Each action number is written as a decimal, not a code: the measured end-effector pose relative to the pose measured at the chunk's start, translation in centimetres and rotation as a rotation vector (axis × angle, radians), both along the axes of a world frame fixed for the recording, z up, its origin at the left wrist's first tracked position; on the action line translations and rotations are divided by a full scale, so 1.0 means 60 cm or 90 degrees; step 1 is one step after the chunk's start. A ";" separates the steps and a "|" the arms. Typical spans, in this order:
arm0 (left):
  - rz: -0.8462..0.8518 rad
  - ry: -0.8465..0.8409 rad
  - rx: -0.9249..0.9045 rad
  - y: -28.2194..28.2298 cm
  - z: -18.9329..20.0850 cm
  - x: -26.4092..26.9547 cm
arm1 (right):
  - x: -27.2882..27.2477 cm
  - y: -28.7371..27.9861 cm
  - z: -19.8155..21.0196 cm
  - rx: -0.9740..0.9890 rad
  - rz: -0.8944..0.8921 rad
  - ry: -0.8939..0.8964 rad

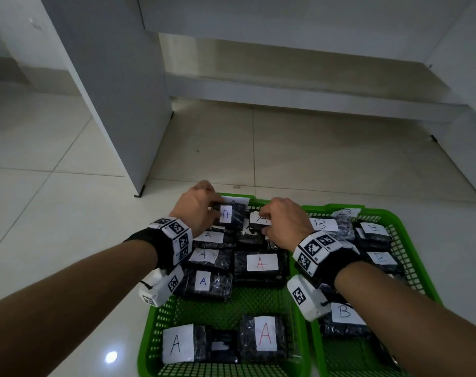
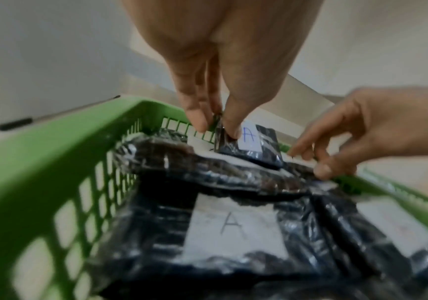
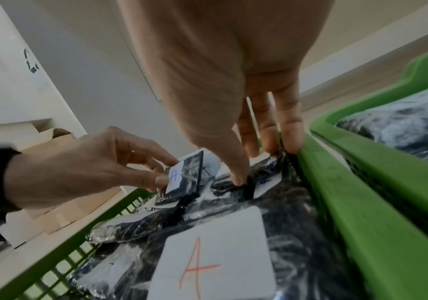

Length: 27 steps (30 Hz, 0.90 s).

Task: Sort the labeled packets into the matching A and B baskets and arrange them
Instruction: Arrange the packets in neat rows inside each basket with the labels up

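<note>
Two green baskets stand side by side on the floor. The left basket [image 1: 160, 319] holds several black wrapped packets labelled A; the right basket [image 1: 411, 240] holds several labelled B. At the far end of the left basket, my left hand [image 1: 201, 210] pinches a small black packet with a blue A label [image 1: 228, 214] [image 2: 250, 142] [image 3: 181, 178], holding it tilted above the others. Beside it, my right hand [image 1: 283, 221] grips another black packet with an A label [image 1: 258, 221] [image 3: 248, 180], thumb and fingers curled on it next to the basket's right wall.
A white cabinet panel [image 1: 108, 91] stands on the tiled floor beyond the left basket, with a low ledge [image 1: 299, 93] behind. A packet with a red A [image 1: 261, 263] lies mid-basket, two more [image 1: 264, 338] near the front edge. Cardboard boxes [image 3: 50, 138] sit to the left.
</note>
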State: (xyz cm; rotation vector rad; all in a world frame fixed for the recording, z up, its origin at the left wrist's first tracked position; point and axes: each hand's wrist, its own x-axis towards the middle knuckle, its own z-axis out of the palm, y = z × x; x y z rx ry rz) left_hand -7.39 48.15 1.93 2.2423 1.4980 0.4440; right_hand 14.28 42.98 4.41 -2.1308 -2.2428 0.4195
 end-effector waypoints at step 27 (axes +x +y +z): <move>-0.188 0.201 0.126 -0.090 0.063 0.031 | -0.031 -0.089 0.050 0.050 0.097 0.097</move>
